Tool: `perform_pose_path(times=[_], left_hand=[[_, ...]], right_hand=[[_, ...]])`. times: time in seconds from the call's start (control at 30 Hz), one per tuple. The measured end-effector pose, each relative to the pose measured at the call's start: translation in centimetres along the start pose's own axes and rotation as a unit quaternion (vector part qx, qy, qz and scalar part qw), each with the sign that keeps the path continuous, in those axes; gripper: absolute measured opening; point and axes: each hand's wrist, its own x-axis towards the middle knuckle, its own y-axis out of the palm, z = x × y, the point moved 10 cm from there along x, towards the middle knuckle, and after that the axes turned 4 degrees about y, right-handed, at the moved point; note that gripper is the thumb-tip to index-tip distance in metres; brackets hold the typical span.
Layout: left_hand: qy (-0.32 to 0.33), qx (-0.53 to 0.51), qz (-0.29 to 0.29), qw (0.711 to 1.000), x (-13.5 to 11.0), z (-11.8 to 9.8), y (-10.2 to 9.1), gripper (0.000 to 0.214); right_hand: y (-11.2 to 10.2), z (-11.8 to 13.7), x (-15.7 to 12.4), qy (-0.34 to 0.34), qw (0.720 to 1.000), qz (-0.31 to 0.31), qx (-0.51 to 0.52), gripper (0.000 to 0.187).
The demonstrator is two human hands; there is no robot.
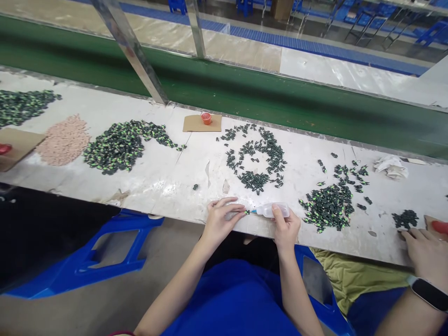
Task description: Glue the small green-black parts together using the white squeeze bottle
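Note:
Between the fingertips of my left hand [224, 215] is a small black-and-green plastic part [247, 212], pinched close to the table's front edge. My right hand [287, 226] grips a translucent squeeze bottle [272, 210] lying nearly level, its blue needle tip pointing left. That tip meets or almost touches the small part; I cannot tell which. Beyond my hands, small dark parts [276, 156] are scattered in a rough ring. To the right of the bottle is a heap of black-and-green parts [331, 207].
Further left lie another black-and-green heap [115, 147] and a pile of pinkish pieces [65, 140]. A red cup [206, 118] sits on cardboard [192, 123] at the back. Crumpled tissue [391, 167] lies right. A co-worker's hand [425, 249] reaches in near a dark pile [405, 218].

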Motion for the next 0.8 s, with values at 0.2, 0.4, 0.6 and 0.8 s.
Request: perform_pose_path(times=[0.2, 0.4, 0.6, 0.8], left_hand=[[-0.009, 0.001, 0.004, 1.000, 0.02, 0.15, 0.01, 0.005], [-0.008, -0.002, 0.000, 1.000, 0.00, 0.19, 0.00, 0.004], [-0.006, -0.001, 0.000, 1.000, 0.02, 0.10, -0.05, 0.004], [-0.008, -0.002, -0.003, 1.000, 0.06, 0.06, -0.09, 0.002]], right_hand=[[0.17, -0.06, 0.01, -0.005, 1.000, 0.005, -0.006, 0.034], [-0.03, 0.17, -0.11, -0.007, 1.000, -0.012, -0.005, 0.033], [-0.47, 0.05, -0.10, 0.006, 0.999, -0.026, 0.020, 0.032], [-0.17, 0.08, -0.09, 0.010, 1.000, -0.008, 0.018, 0.032]])
